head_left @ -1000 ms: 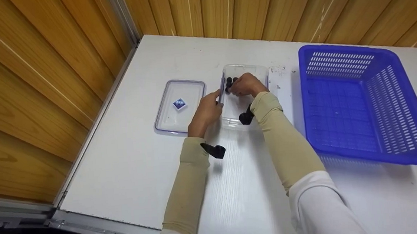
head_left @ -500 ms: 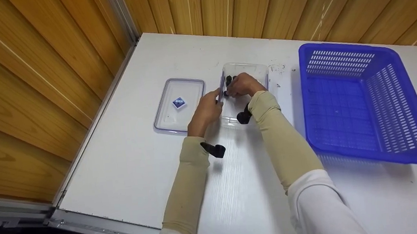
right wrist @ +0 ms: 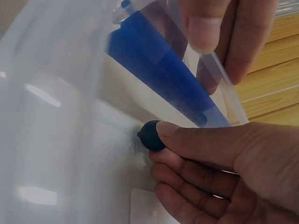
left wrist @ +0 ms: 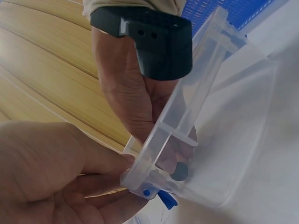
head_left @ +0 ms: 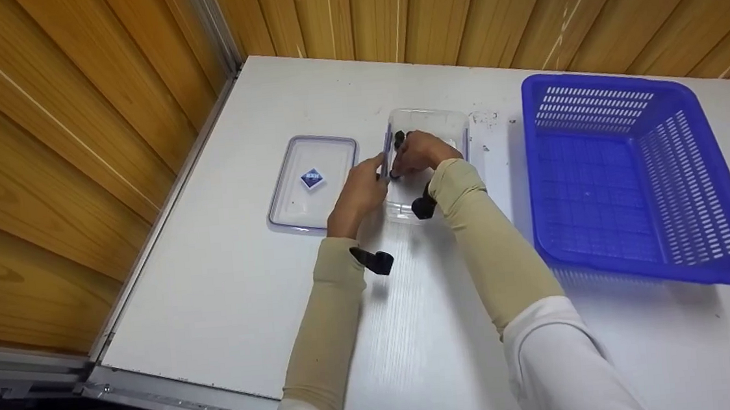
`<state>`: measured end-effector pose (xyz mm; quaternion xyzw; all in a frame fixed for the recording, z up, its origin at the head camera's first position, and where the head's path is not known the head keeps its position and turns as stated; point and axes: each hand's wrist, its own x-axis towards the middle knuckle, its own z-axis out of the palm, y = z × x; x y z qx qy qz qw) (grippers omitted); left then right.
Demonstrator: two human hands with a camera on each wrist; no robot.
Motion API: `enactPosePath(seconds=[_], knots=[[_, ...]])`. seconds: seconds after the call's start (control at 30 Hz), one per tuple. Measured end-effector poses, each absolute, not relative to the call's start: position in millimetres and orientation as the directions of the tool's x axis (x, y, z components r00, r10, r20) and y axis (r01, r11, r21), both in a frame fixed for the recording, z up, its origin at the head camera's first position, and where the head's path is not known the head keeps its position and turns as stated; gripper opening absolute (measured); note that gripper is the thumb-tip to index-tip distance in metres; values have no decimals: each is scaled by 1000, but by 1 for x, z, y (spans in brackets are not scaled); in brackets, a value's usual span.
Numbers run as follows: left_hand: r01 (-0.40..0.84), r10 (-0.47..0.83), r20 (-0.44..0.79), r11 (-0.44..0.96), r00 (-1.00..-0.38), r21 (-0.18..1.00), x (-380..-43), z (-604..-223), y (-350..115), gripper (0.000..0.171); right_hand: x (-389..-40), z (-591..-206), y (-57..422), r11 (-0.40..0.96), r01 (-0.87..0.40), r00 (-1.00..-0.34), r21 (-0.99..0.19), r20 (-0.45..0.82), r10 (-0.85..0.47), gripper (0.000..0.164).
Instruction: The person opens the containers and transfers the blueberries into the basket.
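Note:
A clear plastic container [head_left: 426, 118] with blue side latches stands open on the table. My left hand [head_left: 364, 189] grips its left rim, with the thumb [left wrist: 105, 156] on top and the fingers outside near the blue latch [left wrist: 167, 199]. Inside the container, my right hand [head_left: 423, 151] pinches a small dark round ball with a little pointed nub [right wrist: 150, 136] between thumb and fingertips, close to the left wall. Other dark round pieces [head_left: 399, 138] lie farther back along that wall, partly hidden by the right hand.
The container's clear lid [head_left: 284, 211], edged in purple-blue, lies flat to the left, with a small blue-and-white diamond-shaped piece [head_left: 312, 178] on it. A large blue perforated basket [head_left: 535, 172] stands to the right. Wood-panel walls [head_left: 428, 11] border the white table [head_left: 216, 295].
My right hand has moved slightly toward me along the container's left wall, with the dark ball in its fingertips. My left hand keeps its grip on the rim.

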<state>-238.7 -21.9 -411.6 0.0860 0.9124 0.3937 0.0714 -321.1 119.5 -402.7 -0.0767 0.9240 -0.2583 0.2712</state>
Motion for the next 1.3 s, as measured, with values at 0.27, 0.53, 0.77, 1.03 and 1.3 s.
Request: enactPosePath(seconds=[0.27,0.53,0.77,1.03,1.3], knots=[[83,206,-79,674,-975,734,-239,-411,-22,51,-322,-405,124,851,-51,-840,-522,-438,-319,23],[87,203,-70,672,-977,736,-240,-412,-22,50,-322,-400,132,825,-30,-831,-564,-445,-334,24],[63,202,-93,651,-975,757,-239,-412,-22,51,-321,-388,140,763,81,-822,-641,-476,-312,27],[62,204,-93,643,-975,763,-238,-412,-22,50,-321,-376,151,723,93,-837,-684,-448,-316,27],[60,197,-95,659,-976,750,-238,-411,-21,50,-323,-367,163,724,106,-849,-681,-441,-292,30]])
